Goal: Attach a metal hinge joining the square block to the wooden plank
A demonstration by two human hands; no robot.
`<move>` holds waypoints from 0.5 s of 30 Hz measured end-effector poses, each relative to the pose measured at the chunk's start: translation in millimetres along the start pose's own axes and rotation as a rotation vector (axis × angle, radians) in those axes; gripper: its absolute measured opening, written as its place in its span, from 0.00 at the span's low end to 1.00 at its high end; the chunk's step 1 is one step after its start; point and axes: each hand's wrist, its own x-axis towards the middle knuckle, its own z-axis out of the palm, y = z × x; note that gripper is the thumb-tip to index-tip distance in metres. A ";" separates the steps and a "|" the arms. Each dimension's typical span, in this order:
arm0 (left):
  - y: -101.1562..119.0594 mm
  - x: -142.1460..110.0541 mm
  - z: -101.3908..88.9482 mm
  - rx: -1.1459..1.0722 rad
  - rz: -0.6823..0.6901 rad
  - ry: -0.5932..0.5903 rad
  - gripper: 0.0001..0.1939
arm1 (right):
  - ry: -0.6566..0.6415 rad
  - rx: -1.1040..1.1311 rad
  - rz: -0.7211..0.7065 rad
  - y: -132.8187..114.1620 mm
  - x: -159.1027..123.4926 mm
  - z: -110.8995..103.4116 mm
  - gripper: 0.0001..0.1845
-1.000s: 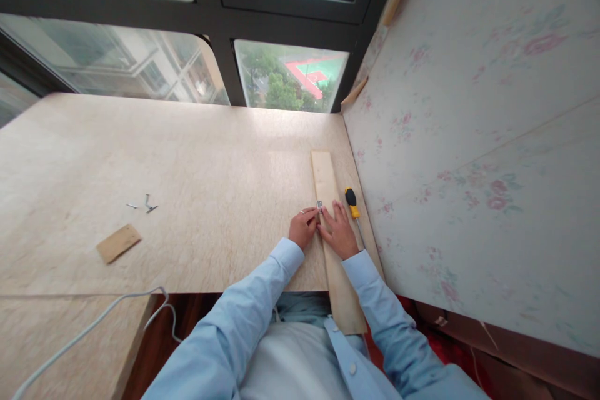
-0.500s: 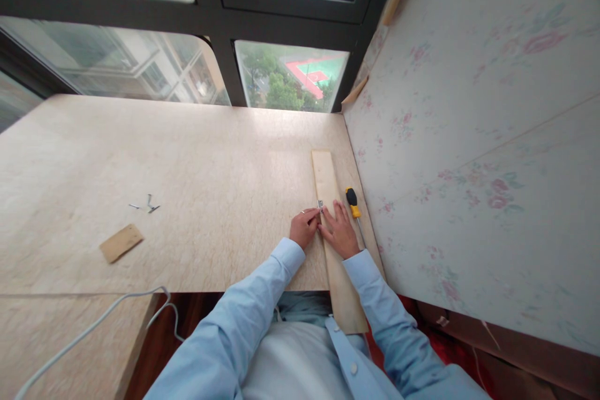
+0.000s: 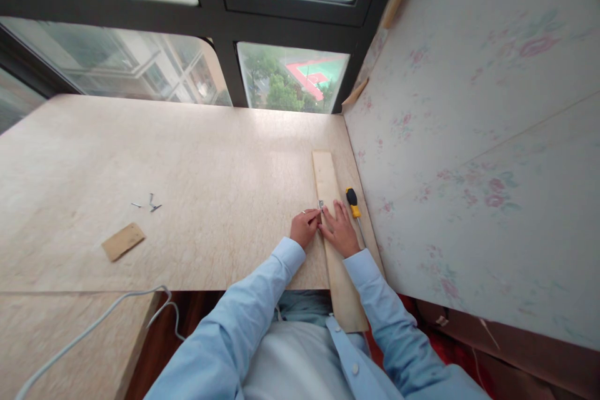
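Observation:
A long pale wooden board (image 3: 324, 169) lies on the stone-like sill, its near end sticking out over the front edge. At the board's left edge is a small silvery metal bracket (image 3: 320, 204); fingertips cover its lower part. My left hand (image 3: 304, 227) is closed, thumb and fingers pinched together at the bracket's lower end. Across the board rests my right hand (image 3: 340, 231), its fingers spread and its index fingertip beside the bracket. A yellow and black screwdriver (image 3: 353, 201) lies just right of the board, handle toward the window, its shaft pointing back toward my right wrist.
Several loose screws (image 3: 152, 205) lie on the sill (image 3: 225, 200) at left, near a brown rectangular piece (image 3: 123, 242). A white cable (image 3: 103, 312) loops over the lower left ledge. A flowered wall (image 3: 450, 187) bounds the right side, dark window frames (image 3: 290, 25) the back.
The view has shifted very slightly. Both hands, the board and the bracket keep their places, with no clear movement.

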 end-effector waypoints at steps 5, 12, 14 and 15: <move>1.6 0.0 -1.2 -0.001 -0.007 -0.003 0.19 | 0.005 -0.014 -0.010 -0.6 -0.5 0.6 0.29; 1.4 -0.4 -0.7 -0.003 -0.001 -0.002 0.20 | 0.005 -0.014 0.007 -0.4 -0.6 1.2 0.29; 0.9 -0.5 -0.5 -0.006 0.008 0.003 0.19 | 0.000 -0.013 0.006 -0.5 -0.2 0.4 0.29; 0.7 -0.6 -0.4 -0.008 0.014 0.006 0.19 | -0.001 -0.011 0.005 -0.6 0.0 -0.1 0.29</move>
